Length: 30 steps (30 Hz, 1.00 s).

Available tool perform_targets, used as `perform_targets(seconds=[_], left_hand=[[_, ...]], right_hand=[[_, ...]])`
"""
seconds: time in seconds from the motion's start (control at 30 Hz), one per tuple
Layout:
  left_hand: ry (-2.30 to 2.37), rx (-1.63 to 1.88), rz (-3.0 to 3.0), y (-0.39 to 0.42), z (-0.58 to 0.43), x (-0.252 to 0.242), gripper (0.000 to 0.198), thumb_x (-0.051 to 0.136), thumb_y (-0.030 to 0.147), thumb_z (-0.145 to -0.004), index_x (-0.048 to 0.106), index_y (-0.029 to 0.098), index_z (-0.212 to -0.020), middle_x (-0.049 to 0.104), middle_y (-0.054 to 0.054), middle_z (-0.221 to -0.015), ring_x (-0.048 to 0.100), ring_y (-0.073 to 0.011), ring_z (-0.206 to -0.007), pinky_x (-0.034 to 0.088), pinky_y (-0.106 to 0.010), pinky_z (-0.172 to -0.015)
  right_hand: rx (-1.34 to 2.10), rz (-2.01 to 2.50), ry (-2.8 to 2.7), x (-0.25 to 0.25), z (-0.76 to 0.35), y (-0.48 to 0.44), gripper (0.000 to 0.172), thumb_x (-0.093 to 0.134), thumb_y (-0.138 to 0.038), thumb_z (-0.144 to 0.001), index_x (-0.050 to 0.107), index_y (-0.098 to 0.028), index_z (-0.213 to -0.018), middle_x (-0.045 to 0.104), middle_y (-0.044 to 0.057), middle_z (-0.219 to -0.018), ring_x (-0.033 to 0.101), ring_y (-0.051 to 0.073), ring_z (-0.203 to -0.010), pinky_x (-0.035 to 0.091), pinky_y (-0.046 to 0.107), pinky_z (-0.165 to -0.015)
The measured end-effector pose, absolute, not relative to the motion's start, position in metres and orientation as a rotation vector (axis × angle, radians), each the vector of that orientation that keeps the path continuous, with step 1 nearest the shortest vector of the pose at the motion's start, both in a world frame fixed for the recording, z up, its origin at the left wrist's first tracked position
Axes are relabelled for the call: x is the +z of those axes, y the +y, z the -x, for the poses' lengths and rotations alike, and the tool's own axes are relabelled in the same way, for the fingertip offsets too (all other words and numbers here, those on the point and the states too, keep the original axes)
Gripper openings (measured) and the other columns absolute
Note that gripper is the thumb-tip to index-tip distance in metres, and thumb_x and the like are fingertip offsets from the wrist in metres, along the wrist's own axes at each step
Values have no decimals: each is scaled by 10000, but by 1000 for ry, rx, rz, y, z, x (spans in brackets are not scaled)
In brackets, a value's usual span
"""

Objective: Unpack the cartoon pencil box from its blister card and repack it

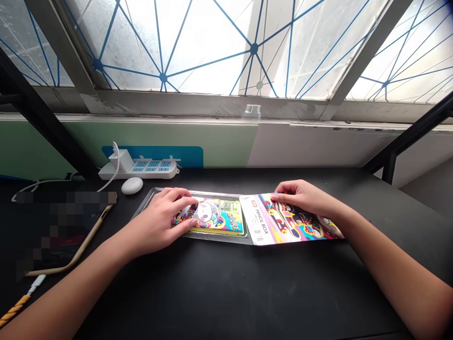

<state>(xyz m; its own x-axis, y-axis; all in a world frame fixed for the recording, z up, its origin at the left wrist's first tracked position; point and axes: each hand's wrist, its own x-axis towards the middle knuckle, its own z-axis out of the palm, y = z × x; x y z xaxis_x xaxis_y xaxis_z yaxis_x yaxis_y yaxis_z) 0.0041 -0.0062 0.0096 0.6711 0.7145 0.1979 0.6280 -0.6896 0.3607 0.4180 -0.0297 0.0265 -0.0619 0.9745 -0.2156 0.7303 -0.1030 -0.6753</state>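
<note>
A colourful pencil box (215,215) with a cartoon figure and yellow sides sits in a clear plastic tray (212,237) on the black desk. My left hand (164,215) lies over the left end of both, its thumb and fingers spread, fingertips touching the pencil box. To the right, a bright printed card (260,222) marked "PENCIL BOX" overlaps the tray's right end. My right hand (304,196) pinches the card's far edge, thumb on the printed face and the other fingers curled at the edge, partly hidden.
Behind my left hand stand a white power strip (152,168) with a plugged-in charger (122,160) and a white oval object (132,185). A blurred-out device with a gold edge (79,250) and a cable (16,309) lie left. Black frame bars (389,167) flank the desk (230,288).
</note>
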Motion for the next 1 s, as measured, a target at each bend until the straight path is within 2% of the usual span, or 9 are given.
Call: perform_targets(seconds=[0.23, 0.33, 0.47, 0.57, 0.63, 0.7, 0.83, 1.0], left_hand=[[1072, 563, -2461, -31, -29, 13, 347, 589, 426, -975, 678, 270, -1271, 586, -122, -1390, 497, -353, -1316, 441, -542, -1110], [963, 685, -2283, -44, -39, 18, 309, 595, 393, -978, 694, 283, -1248, 603, -104, -1399, 542, -327, -1314, 469, -503, -1110], [881, 1028, -1910, -37, -31, 23, 228, 586, 395, -993, 754, 253, -1054, 689, -70, -1274, 643, -282, -1206, 534, -418, -1037], [938, 1362, -1599, -17, -16, 19, 244, 564, 402, -997, 718, 213, -996, 718, -77, -1170, 652, -270, -1180, 528, -423, -1042], [984, 1433, -1419, -5, -10, 13, 288, 501, 437, -1005, 655, 198, -1053, 701, -101, -1220, 647, -272, -1209, 526, -451, -1052], [1041, 1395, -1360, 0, -13, 6, 376, 381, 481, -1020, 586, 193, -1147, 649, -140, -1358, 615, -277, -1288, 510, -476, -1079], [1035, 1331, -1391, -13, -32, -5, 551, 149, 596, -1056, 421, 255, -1393, 523, -135, -1547, 460, -254, -1476, 446, -495, -1142], [921, 1417, -1342, -31, -43, -8, 582, 182, 677, -1049, 405, 308, -1440, 485, -87, -1595, 329, -252, -1552, 272, -522, -1252]], right_hand=[[953, 1840, -1770, 13, -374, -39, 471, 704, -705, -793, 685, -234, -803, 708, 10, -765, 602, 189, -687, 427, 295, -589], [984, 1819, -1774, 7, -358, -43, 463, 667, -704, -830, 674, -240, -840, 731, 14, -812, 622, 200, -723, 447, 296, -609], [1013, 1840, -1819, 7, -365, -42, 478, 656, -717, -835, 684, -241, -855, 734, 16, -827, 621, 203, -732, 451, 300, -620], [1038, 1837, -1886, 10, -385, -38, 468, 662, -705, -840, 695, -238, -855, 728, 23, -834, 621, 209, -744, 461, 310, -636], [1098, 1813, -1928, 12, -399, -35, 450, 673, -690, -841, 707, -243, -874, 734, 28, -857, 636, 220, -766, 480, 318, -653], [1146, 1788, -1954, 12, -410, -31, 434, 697, -681, -824, 726, -257, -914, 749, 35, -890, 665, 244, -805, 510, 330, -673], [1028, 1801, -2000, 7, -421, -23, 508, 733, -696, -764, 743, -295, -1076, 764, 68, -1019, 704, 322, -943, 573, 400, -790], [886, 1835, -2053, 6, -404, -13, 619, 748, -685, -753, 680, -335, -1259, 697, 98, -1319, 660, 366, -1161, 563, 473, -963]])
